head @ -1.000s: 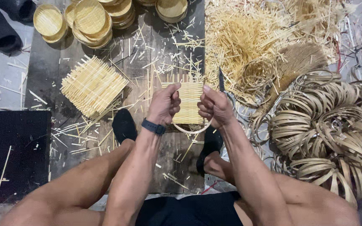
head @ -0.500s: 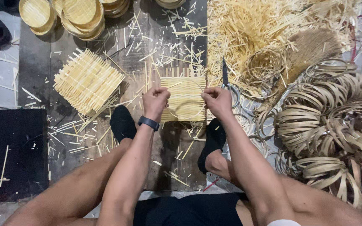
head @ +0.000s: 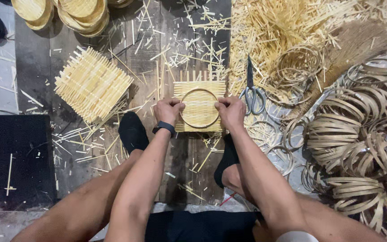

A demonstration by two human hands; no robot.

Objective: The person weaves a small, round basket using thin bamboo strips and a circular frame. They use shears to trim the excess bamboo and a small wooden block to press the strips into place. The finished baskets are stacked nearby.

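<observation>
A square woven mat of pale bamboo strips lies flat on the dark wooden floor, and a thin bamboo ring sits on top of it. The left hand presses the ring's left side, fingers curled tight on it. The right hand does the same on the ring's right side.

Just right of the mat lie scissors. Past them is a big pile of loose strips and a brown brush. Far to the right of the mat sits a heap of bamboo rings. Left of the mat lies a second woven square. Up and left of the mat stand stacked round trays. Two feet in black socks rest just below the mat.
</observation>
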